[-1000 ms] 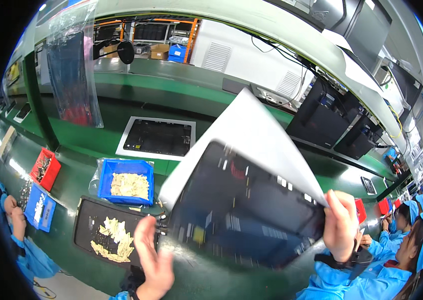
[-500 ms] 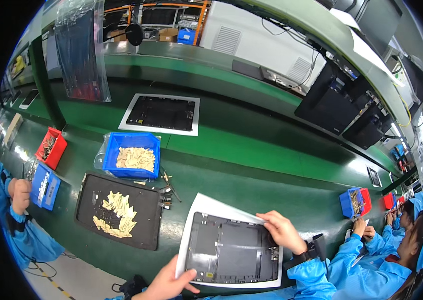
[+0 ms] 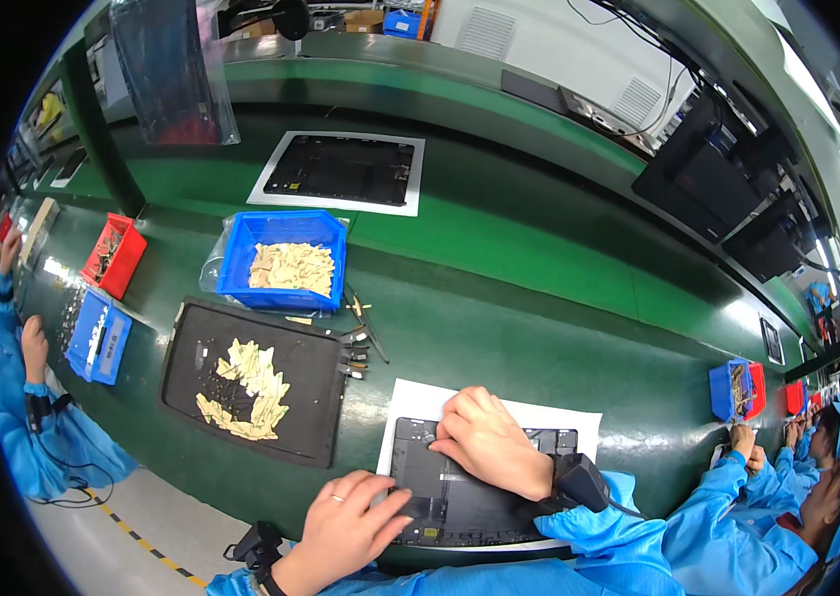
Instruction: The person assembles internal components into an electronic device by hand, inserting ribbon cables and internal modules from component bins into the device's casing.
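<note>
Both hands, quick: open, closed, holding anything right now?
Left hand: open, fingers resting on the near-left edge of the black panel, gripping nothing.
Right hand: loosely curled, pressing on the panel's top, holding nothing.

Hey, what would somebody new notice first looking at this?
Probably both hands, left hand and right hand, resting on a black panel on white paper at the near edge. Left of it sits a black tray of pale parts, with a blue bin behind.
</note>
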Motion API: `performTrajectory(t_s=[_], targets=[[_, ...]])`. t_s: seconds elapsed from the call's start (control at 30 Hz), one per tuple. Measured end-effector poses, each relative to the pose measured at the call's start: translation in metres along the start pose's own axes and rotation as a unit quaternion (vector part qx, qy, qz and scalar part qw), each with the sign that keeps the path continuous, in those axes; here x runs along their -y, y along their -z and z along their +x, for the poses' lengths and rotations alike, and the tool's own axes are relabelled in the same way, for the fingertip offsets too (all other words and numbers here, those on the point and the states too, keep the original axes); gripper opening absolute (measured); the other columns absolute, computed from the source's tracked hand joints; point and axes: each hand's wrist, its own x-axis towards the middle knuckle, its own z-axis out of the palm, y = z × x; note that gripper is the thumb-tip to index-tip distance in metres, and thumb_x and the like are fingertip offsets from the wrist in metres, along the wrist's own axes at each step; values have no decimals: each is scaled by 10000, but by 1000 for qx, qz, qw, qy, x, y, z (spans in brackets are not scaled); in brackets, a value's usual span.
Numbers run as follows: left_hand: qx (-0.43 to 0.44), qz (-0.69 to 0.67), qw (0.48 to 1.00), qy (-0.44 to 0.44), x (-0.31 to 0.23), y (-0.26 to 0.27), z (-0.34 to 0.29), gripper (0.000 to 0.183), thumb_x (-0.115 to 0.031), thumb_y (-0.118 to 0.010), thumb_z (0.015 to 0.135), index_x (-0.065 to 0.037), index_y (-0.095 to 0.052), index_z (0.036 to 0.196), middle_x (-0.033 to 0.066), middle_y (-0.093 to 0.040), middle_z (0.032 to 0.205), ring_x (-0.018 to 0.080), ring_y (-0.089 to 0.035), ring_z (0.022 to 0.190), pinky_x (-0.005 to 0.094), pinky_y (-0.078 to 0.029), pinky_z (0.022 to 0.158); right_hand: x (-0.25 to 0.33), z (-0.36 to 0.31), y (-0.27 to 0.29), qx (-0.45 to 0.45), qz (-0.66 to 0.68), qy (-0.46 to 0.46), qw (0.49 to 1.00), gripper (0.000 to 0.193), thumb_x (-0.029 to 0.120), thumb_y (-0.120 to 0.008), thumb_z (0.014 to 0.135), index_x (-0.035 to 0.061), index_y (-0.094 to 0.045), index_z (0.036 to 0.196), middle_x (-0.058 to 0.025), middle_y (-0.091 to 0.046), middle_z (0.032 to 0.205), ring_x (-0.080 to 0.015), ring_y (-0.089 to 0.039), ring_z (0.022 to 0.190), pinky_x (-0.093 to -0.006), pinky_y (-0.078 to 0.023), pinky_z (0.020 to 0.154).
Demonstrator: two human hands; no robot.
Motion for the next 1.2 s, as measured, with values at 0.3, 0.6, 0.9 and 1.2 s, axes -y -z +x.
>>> performTrajectory(t_s=[0.3,0.6,0.9,1.2], targets=[[77,17,994,-72,5,-4,5,362,-283,-708,760,-109,-644,1071,69,-568,1131,226,-533,1079,330,-465,890,38,9,-17,-46,-37,-10,998,140,149,-699,769,49,-619,825,-75,-545,944,-280,-506,962,-375,-425,816],[-121,63,989,64,17,22,19,127,-119,-699,774,-74,-663,887,64,-599,904,250,-591,805,354,-468,705,14,79,-1,-138,80,-62,985,157,203,-678,841,46,-680,829,-81,-612,816,-273,-555,819,-362,-453,722],[-134,198,956,173,30,7,27,304,-201,-700,786,-20,-650,1025,77,-536,792,241,-564,747,355,-444,683,15,93,-32,-135,137,-105,976,162,194,-682,828,34,-677,801,-73,-611,809,-253,-552,814,-350,-453,717],[-113,149,966,180,33,11,28,204,-108,-691,790,-3,-676,964,102,-541,758,275,-569,703,378,-454,641,42,78,10,-182,220,20,958,79,22,-711,750,38,-634,761,-71,-610,799,-232,-559,793,-330,-441,714]])
